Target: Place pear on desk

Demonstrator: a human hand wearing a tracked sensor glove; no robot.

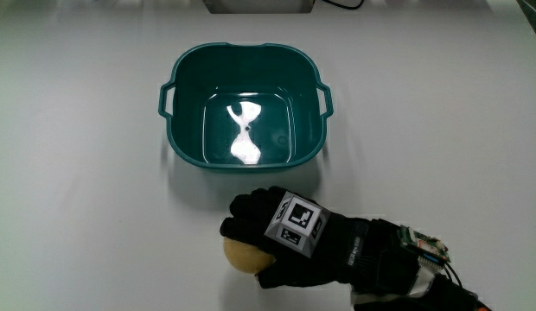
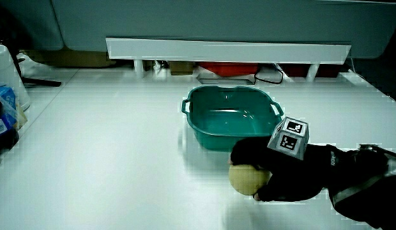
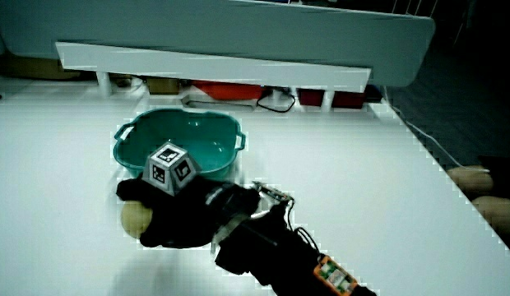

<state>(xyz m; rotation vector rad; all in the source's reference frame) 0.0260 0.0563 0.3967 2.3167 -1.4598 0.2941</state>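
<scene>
A pale yellow pear (image 1: 239,257) rests on the white table, nearer to the person than the teal basin (image 1: 183,149). The black-gloved hand (image 1: 266,243) lies over the pear with its fingers curled around it. The patterned cube (image 1: 296,222) sits on the hand's back. In both side views the pear (image 2: 246,179) (image 3: 135,219) shows under the fingers, touching the tabletop, with the hand (image 2: 268,171) (image 3: 169,214) closed on it. The basin (image 2: 206,134) (image 3: 130,153) holds nothing.
A low white partition (image 2: 223,48) runs along the table's edge farthest from the person, with cables and boxes under it. A white container (image 2: 6,73) and a dark bottle (image 2: 2,118) stand at the table's edge in a side view.
</scene>
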